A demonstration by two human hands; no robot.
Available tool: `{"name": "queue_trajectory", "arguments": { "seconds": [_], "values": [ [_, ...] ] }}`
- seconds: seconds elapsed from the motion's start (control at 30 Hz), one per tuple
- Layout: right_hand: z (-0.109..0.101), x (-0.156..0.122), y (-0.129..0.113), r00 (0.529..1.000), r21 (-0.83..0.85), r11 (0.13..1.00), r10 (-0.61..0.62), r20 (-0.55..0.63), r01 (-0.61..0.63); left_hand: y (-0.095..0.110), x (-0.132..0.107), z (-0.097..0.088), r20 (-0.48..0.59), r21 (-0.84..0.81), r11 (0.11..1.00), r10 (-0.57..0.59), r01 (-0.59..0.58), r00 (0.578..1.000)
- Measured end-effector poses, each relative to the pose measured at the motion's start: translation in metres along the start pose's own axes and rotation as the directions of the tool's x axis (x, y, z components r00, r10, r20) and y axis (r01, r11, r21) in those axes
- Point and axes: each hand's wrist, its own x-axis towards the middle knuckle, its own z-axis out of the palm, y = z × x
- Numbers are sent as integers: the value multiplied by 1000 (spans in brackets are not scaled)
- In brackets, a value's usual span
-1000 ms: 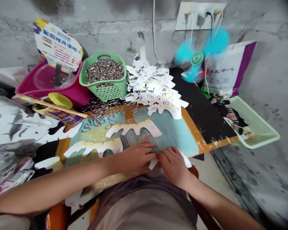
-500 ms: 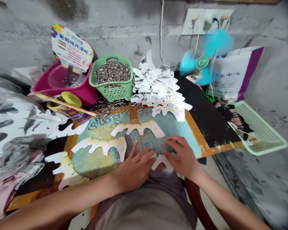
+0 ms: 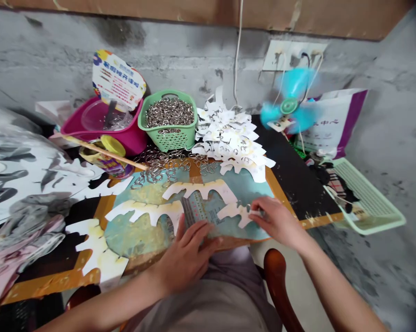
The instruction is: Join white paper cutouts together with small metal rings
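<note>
My right hand [image 3: 275, 220] pinches the right end of a small white cut-out piece [image 3: 231, 211] with a scalloped edge, held over the table mat. A bit of metal seems to show by the fingertips. My left hand [image 3: 189, 253] holds nothing; its fingers are apart over the table's front edge, slightly blurred. Left of the held piece lie two more white cut-outs, one upper [image 3: 203, 189] and one lower [image 3: 147, 210], with yellowish glue along their top edges. Loose metal rings [image 3: 156, 170] are strewn behind them.
A green basket [image 3: 168, 138] full of metal rings stands at the back, beside a magenta bin [image 3: 135, 138]. White cut-outs are heaped [image 3: 228, 133] to its right. A turquoise fan [image 3: 289, 106] spins near a pale green tray [image 3: 377, 221]. Cloth [image 3: 38, 235] lies at left.
My right hand has carried the white cut-out away from my lap, up over the mat. My left hand has let go and drawn back to the left. The view has tilted up.
</note>
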Motion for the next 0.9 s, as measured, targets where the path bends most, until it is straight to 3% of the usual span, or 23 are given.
{"name": "queue_trajectory", "arguments": {
  "seconds": [0.13, 0.23, 0.33, 0.5, 0.67, 0.8, 0.9],
  "values": [
    [-37, 7, 51, 998, -245, 969, -10, 64, 26, -1, -2, -11, -80, -57, 997, -59, 54, 995],
    [-46, 12, 79, 995, -321, 946, -28, 91, 56, -1, 1, -17, -114, -107, 988, -121, 108, 986],
    [-43, 11, 86, 998, -321, 946, -54, -25, 43, 0, 4, -18, -134, -139, 982, -148, 129, 980],
    [-19, -3, 71, 972, -177, 980, -123, -202, 87, 6, 15, -14, -137, -169, 977, -152, 128, 979],
    [7, -11, 66, 955, -192, 979, -115, -273, 63, 13, 66, -2, -80, -187, 981, -65, 49, 995],
    [17, -10, 62, 947, -273, 961, -131, -292, 49, 12, 123, 24, 25, -153, 988, 40, -36, 999],
    [19, -8, 57, 944, -318, 948, -132, -302, 31, 10, 152, 43, 85, -104, 992, 85, -76, 993]
  ]
}}
